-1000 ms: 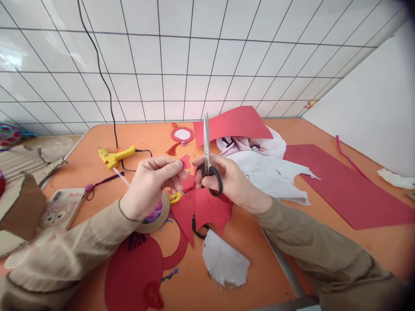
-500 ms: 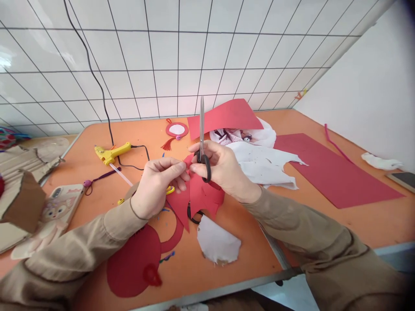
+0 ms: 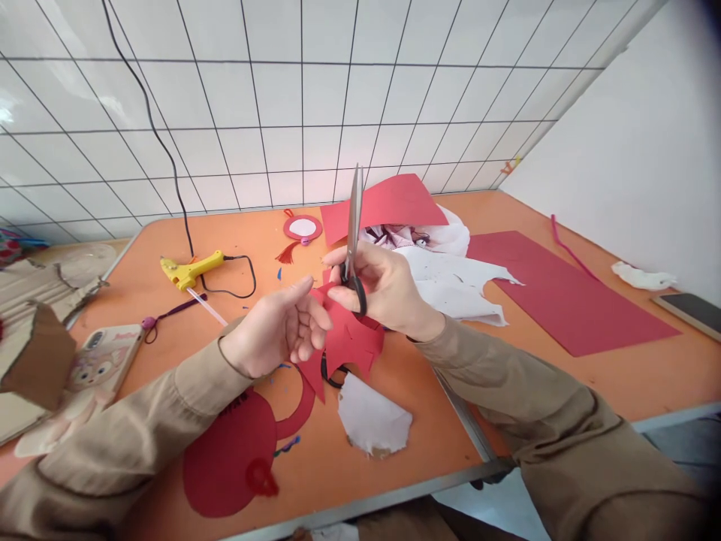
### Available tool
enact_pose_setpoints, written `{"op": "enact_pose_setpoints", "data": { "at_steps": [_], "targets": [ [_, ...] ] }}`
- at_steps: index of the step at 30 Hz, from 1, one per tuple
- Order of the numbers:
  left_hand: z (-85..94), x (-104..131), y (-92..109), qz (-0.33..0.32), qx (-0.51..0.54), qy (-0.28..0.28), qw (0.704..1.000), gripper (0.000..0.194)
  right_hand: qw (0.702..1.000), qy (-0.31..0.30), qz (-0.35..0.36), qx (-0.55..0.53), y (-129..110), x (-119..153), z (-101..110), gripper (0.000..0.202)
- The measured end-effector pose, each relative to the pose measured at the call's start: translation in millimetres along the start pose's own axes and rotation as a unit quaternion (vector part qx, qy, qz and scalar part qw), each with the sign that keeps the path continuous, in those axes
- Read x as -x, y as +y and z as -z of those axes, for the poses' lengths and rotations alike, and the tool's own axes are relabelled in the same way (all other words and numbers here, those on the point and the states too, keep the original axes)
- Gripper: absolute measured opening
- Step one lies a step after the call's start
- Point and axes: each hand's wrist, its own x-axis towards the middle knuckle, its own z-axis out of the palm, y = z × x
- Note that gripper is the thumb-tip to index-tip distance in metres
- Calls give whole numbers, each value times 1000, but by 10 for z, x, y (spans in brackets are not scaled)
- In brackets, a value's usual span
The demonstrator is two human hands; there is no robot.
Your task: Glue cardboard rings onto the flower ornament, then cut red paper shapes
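Black-handled scissors (image 3: 354, 225) stand upright in my right hand (image 3: 388, 293), blades pointing up and slightly parted. My left hand (image 3: 277, 327) is turned palm inward with its fingers apart and loosely curled, holding nothing I can see. Beneath both hands lie jagged red paper scraps (image 3: 346, 338), partly hidden. A black loop handle (image 3: 332, 373) pokes out from under them. Nearer to me are a red paper disc (image 3: 228, 458), a red paper ring (image 3: 298, 413) and a fuzzy red loop (image 3: 260, 478). A torn white piece (image 3: 375, 417) lies to their right.
A yellow glue gun (image 3: 191, 269) with a cord lies at the back left, near a phone case (image 3: 107, 361) and cardboard (image 3: 37, 346). A tasselled round ornament (image 3: 303, 227) is at the back. Red sheets (image 3: 563, 293) and white cloth (image 3: 451, 274) cover the right side.
My left hand has drawn away from the right and its fingers have opened out of a pinch. The scissor blades have parted slightly. The view has shifted a little.
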Motion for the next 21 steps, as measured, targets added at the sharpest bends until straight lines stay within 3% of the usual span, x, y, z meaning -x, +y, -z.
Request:
{"op": "enact_pose_setpoints", "data": {
  "at_steps": [2, 6, 13, 17, 21],
  "targets": [
    [-12, 12, 10, 24, 43, -24, 998, 49, 999, -24, 35, 9, 30, 12, 5, 26],
    [-39, 35, 17, 11, 84, -6, 996, 35, 993, -51, 105, 24, 75, 24, 5, 24],
    [-31, 32, 1, 38, 72, -1, 997, 31, 979, -75, 166, 95, 72, 20, 33, 27],
    [-20, 31, -28, 23, 69, 11, 997, 21, 989, -75, 105, 67, 46, 29, 40, 18],
    [-35, 30, -52, -79, 77, 59, 992, 19, 999, 0, -26, -37, -19, 28, 19, 25]
  ]
}}
